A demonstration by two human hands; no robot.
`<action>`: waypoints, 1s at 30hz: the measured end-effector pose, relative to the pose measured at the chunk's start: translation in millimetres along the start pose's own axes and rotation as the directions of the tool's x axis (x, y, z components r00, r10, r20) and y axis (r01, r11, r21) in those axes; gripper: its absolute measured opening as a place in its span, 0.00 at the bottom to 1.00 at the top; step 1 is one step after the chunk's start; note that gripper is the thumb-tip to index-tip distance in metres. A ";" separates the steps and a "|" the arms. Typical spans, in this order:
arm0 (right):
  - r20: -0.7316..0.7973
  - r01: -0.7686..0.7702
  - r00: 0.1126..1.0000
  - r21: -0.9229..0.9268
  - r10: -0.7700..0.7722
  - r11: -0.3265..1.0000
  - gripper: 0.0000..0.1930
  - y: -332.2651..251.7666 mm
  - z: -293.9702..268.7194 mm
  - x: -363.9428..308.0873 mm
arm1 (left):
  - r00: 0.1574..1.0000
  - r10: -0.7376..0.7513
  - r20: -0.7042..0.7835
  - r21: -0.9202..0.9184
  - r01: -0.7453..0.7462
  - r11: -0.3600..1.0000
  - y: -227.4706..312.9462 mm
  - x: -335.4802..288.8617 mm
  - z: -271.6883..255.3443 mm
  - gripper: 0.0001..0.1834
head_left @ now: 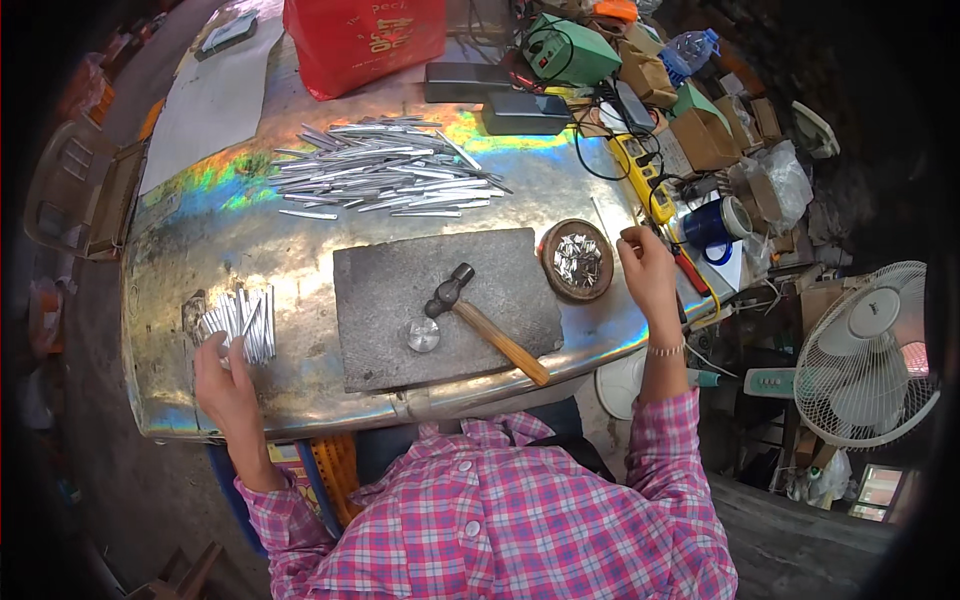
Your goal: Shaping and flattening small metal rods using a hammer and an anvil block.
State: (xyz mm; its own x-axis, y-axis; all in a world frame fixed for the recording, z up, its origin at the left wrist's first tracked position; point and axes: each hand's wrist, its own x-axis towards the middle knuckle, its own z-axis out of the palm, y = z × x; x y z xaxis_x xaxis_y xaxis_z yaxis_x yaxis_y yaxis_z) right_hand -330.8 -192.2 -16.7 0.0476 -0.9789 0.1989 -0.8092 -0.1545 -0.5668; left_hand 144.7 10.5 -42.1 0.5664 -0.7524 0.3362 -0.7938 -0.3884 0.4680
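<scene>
Left hand, loosely open, meets strips; right hand curls closed beside bowl. Hammer lies between, presumably for easy reach.

The table is lit brightly but unevenly: whitish glare is spread across its metal top, and rainbow-coloured reflections are seen near the pile of metal strips and along the near edge. By the strips, sharp highlights are given back, while on the dark slab the light is mostly swallowed. The floor at left is left in dimness. By the fisheye lens, straight edges are bent, and the corners are closed in black. The middle is rendered fairly sharply; toward the rim, details are softened.
</scene>
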 end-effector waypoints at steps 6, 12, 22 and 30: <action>0.163 -0.025 0.984 -0.244 0.066 0.969 0.11 51.0 32.6 59.4 | 0.998 0.049 -0.031 -0.311 -0.057 0.949 56.8 -22.3 -24.1 0.08; 0.308 0.093 0.951 -0.326 0.013 0.941 0.12 61.1 27.6 91.0 | 0.999 0.023 -0.034 -0.428 -0.036 0.903 57.6 -18.7 -19.4 0.09; 0.083 0.125 0.988 0.058 -0.129 0.991 0.03 30.0 -20.3 41.3 | 0.999 0.020 0.029 -0.160 -0.015 0.987 24.1 -2.0 -16.9 0.09; 0.541 0.373 0.687 0.310 -0.485 0.874 0.09 -147.8 -19.9 -84.7 | 0.644 0.761 0.076 -0.492 -0.640 0.590 153.3 -61.8 -28.5 0.27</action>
State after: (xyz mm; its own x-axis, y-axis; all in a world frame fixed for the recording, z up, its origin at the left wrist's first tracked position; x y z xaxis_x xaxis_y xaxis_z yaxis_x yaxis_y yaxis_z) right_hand -226.9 -83.8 66.1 0.7423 -0.6697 -0.0212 -0.5081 -0.5419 -0.6695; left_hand -5.6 12.6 32.1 -0.2561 -0.8207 0.5108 -0.7220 0.5137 0.4634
